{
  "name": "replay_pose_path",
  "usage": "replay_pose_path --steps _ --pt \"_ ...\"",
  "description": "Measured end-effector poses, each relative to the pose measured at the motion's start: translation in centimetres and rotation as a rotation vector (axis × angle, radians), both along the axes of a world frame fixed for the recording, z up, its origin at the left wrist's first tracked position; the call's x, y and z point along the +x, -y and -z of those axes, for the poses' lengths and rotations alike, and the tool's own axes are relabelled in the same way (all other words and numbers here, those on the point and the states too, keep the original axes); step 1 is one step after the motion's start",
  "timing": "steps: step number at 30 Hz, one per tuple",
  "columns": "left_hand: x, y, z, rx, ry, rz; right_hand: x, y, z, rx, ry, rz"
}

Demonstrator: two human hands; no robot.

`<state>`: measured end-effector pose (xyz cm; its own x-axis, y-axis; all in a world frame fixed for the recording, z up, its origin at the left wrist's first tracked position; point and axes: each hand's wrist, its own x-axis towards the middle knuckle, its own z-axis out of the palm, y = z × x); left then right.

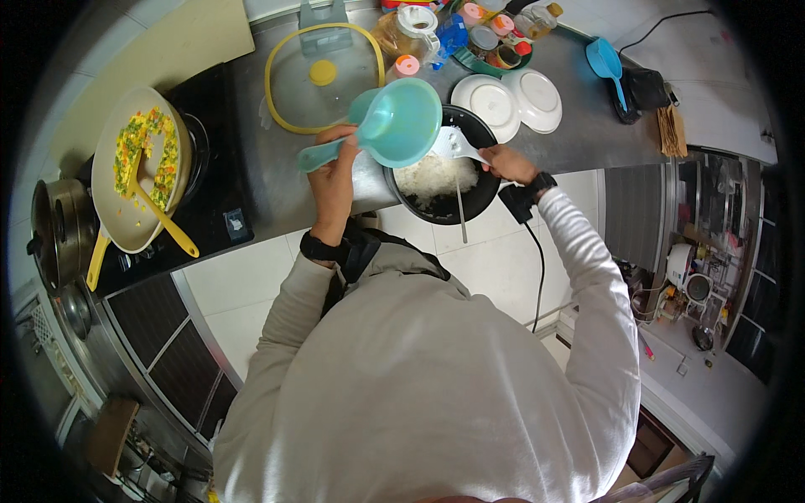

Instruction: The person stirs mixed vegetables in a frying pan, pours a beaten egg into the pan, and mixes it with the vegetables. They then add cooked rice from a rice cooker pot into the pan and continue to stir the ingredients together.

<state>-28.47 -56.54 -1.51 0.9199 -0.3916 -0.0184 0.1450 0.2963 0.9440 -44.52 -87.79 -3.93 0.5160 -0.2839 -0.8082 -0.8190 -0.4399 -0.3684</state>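
Note:
My left hand (335, 179) grips the handle of a teal plastic dipper (412, 122), tilted over the left side of a black pot (487, 129). White cooked rice (431, 179) lies in the pot, which stands at the counter's front edge. In my right hand (512, 165) is a white rice paddle (454, 143), its blade over the rice beside the dipper's rim. A thin metal utensil handle (462, 217) slants out across the pot's near rim. The dipper hides the pot's far left part.
At left, a cream frying pan (110, 210) on the black cooktop (220, 138) holds diced vegetables and a yellow spatula (166, 220). A yellow-rimmed glass lid (292, 104), two white plates (487, 104), several jars (484, 39) and a blue dipper (602, 60) occupy the steel counter.

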Motion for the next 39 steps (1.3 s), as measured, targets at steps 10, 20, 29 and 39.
replay_pose_path --steps 10,20,29,39 --pt "-0.8 2.2 -1.0 0.264 0.625 0.206 1.6 -6.7 2.2 -0.411 0.119 -0.347" --pt "-1.0 1.7 -0.9 0.206 0.625 0.114 3.9 -4.5 6.0 -0.085 0.325 -0.857" --pt "0.1 0.9 -1.0 0.199 0.571 0.050 2.0 -5.6 8.2 -0.123 0.346 -0.790" --pt "1.2 0.1 -0.4 0.210 0.561 0.041 5.4 -8.4 5.0 0.222 -0.163 -0.550"
